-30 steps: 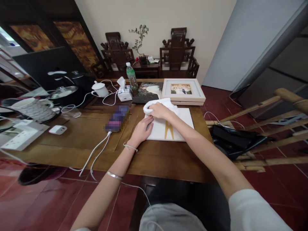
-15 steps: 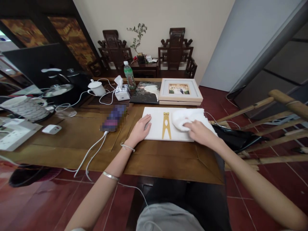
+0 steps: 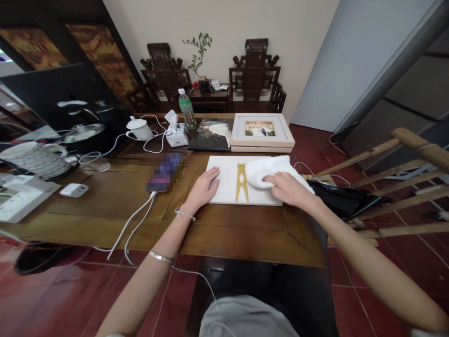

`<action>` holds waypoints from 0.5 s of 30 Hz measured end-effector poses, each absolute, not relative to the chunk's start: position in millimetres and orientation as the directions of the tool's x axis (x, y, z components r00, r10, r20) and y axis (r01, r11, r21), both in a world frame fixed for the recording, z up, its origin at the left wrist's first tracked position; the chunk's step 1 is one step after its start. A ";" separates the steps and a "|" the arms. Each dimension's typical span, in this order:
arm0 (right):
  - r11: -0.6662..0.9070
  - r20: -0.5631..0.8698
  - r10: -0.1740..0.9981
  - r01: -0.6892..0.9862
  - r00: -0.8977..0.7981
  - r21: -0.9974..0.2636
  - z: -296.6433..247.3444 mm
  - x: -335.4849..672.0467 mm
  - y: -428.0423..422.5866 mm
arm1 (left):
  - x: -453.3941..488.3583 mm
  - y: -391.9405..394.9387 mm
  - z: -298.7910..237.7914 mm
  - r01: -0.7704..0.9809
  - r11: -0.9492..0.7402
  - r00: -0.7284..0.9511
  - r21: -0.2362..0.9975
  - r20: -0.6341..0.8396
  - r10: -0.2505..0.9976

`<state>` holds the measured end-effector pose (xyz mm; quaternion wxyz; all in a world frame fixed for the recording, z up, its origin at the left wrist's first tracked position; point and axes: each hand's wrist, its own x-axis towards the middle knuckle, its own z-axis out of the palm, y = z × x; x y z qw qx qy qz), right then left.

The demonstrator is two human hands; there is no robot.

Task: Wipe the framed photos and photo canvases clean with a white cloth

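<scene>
A white flat board or box [image 3: 224, 192] lies on the wooden table before me. Resting flat on its left edge is my left hand [image 3: 205, 187], fingers stretched out and holding nothing. My right hand [image 3: 289, 187] presses a bunched white cloth [image 3: 275, 169] onto the right part of the board, fingers closed into it. The cloth covers the board's right side and spills past its edge. Between the hands, a yellow clothespin-shaped figure [image 3: 242, 180] with an animal head shows on the board, close to the cloth's left edge. Whether it is printed or loose I cannot tell.
Behind the board are a framed picture [image 3: 261, 131], a dark picture panel [image 3: 206, 135], a green bottle [image 3: 187, 110] and a tissue box [image 3: 177, 133]. Leftward lie a phone [image 3: 164, 171] with cables, a lidded cup [image 3: 139, 128] and a power strip [image 3: 24, 196]. A bamboo rack [image 3: 403, 182] stands at right.
My right hand has moved the cloth slightly left, so its edge is nearer the yellow figure. The left hand stays in place on the board. The view has shifted a little.
</scene>
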<state>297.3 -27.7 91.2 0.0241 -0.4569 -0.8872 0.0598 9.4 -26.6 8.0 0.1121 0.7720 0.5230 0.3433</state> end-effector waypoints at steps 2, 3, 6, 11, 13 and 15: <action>0.571 0.014 0.817 0.806 -0.576 -0.155 93.0 290.6 4.3 | 9.0 -26.8 8.5 0.730 -0.426 0.213 0.535 0.414 0.885; 0.569 0.025 0.819 0.805 -0.574 -0.167 94.0 287.9 19.2 | 8.7 -26.9 8.8 0.728 -0.427 0.213 0.536 0.415 0.885; 0.554 0.039 0.830 0.811 -0.557 -0.189 96.5 282.4 53.4 | 7.7 -27.4 9.6 0.723 -0.428 0.215 0.542 0.412 0.886; 0.551 0.066 0.833 0.810 -0.550 -0.201 95.2 282.2 47.6 | 6.9 -27.7 9.4 0.728 -0.417 0.212 0.543 0.400 0.891; 0.564 0.055 0.823 0.803 -0.565 -0.193 93.5 285.1 22.7 | 7.1 -27.3 8.7 0.727 -0.415 0.208 0.547 0.400 0.893; 0.575 0.026 0.814 0.799 -0.580 -0.175 92.2 289.9 -10.1 | 7.1 -26.6 8.2 0.724 -0.416 0.209 0.550 0.400 0.892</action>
